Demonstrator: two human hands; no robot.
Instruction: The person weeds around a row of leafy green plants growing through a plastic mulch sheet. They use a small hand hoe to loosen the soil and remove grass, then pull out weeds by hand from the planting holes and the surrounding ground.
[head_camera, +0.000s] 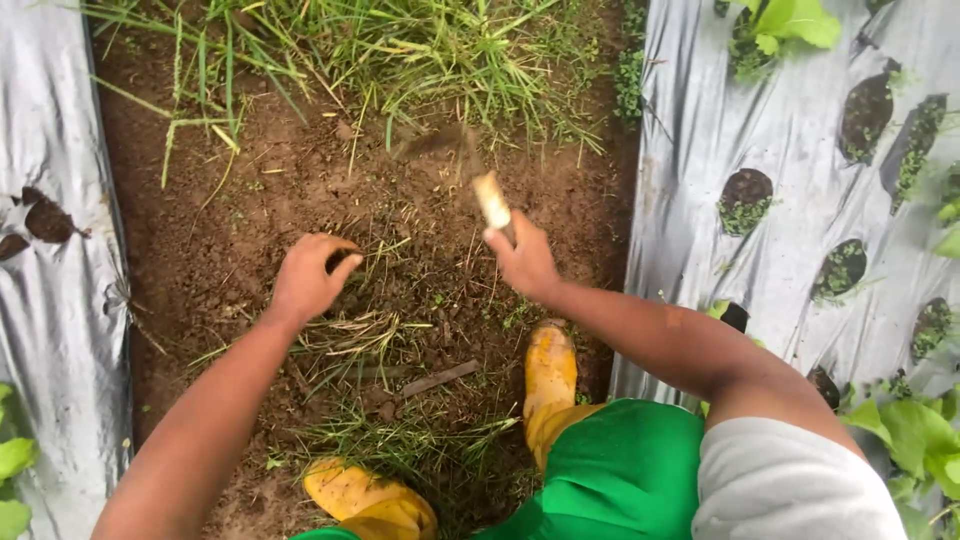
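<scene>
Weeding the dirt furrow between the silver plastic sheets (700, 150): left hand (308, 278) has its fingers closed around a tuft of grass (350, 262) at soil level, right hand (522, 260) grips a short wooden-handled hoe (490, 198) raised just ahead, blade blurred. Next I'd guess a careful chop near the roots, well clear of the left fingers
</scene>
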